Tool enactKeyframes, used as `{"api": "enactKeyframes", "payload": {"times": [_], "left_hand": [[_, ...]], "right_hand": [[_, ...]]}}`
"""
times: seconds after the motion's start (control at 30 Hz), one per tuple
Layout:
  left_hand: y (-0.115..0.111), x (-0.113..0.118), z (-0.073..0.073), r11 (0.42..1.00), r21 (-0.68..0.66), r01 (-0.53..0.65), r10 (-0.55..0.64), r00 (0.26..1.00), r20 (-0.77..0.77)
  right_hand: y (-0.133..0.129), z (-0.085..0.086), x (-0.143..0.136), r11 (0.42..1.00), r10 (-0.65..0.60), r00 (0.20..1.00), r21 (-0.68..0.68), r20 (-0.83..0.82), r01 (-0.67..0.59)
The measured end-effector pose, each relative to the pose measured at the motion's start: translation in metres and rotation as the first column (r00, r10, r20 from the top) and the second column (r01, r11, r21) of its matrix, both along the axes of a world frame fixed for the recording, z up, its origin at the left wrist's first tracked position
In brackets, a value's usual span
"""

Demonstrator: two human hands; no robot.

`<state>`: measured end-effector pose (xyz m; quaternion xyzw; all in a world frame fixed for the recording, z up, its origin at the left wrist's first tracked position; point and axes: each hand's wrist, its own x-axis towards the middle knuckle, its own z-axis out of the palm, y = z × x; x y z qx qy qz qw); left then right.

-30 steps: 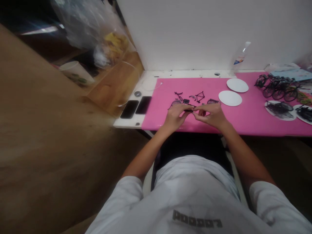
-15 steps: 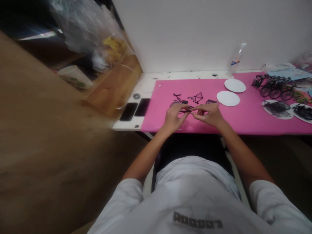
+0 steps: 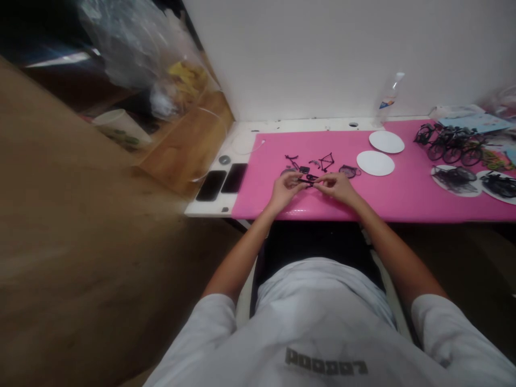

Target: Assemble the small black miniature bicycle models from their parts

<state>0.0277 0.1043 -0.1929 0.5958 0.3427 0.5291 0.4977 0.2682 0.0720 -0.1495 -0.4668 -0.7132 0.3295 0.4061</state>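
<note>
Between my hands is a small thin black part, perhaps of a model bicycle; its exact kind is too small to make out. My left hand pinches its left end, and my right hand pinches the right end. Just beyond my fingers, on the pink mat, lie a black miniature bicycle frame and a black handlebar-like piece. A small black block-shaped piece sits above my left fingertips. Right of these is a dark wheel-shaped part, close to my right hand.
Two white plates lie right of centre. Assembled miniature bicycles stand at the far right, behind plates of black parts. A clear bottle stands by the wall. Two dark phones rest at the table's left end.
My hands have lowered slightly toward the mat, and the right hand has shifted a little left. The black part stays between them, and more of the wheel-shaped part now shows.
</note>
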Motion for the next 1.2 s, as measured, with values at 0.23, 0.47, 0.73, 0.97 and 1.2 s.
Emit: {"api": "enactKeyframes", "payload": {"times": [0.23,0.47,0.73,0.97,1.2], "left_hand": [[0.012,-0.007,-0.019,0.990,-0.142,0.010,0.006,0.993,0.114],[0.013,-0.006,-0.021,0.981,-0.194,0.010,0.025,0.984,0.174],[0.015,-0.004,-0.023,0.974,-0.223,0.023,0.023,0.979,0.201],[0.014,0.000,-0.024,0.974,-0.224,0.042,-0.006,0.987,0.162],[0.012,0.001,-0.023,0.971,-0.227,0.067,-0.032,0.987,0.155]], "right_hand": [[0.011,-0.031,0.000,0.993,-0.119,0.993,-0.019,0.002,0.119],[0.014,-0.040,-0.001,0.978,-0.190,0.979,0.095,0.071,0.183],[0.023,-0.023,0.041,0.882,-0.461,0.860,0.225,0.220,0.415],[0.034,-0.022,0.095,0.745,-0.659,0.676,0.162,0.330,0.647],[0.035,-0.028,0.091,0.706,-0.683,0.631,0.112,0.367,0.699]]}}
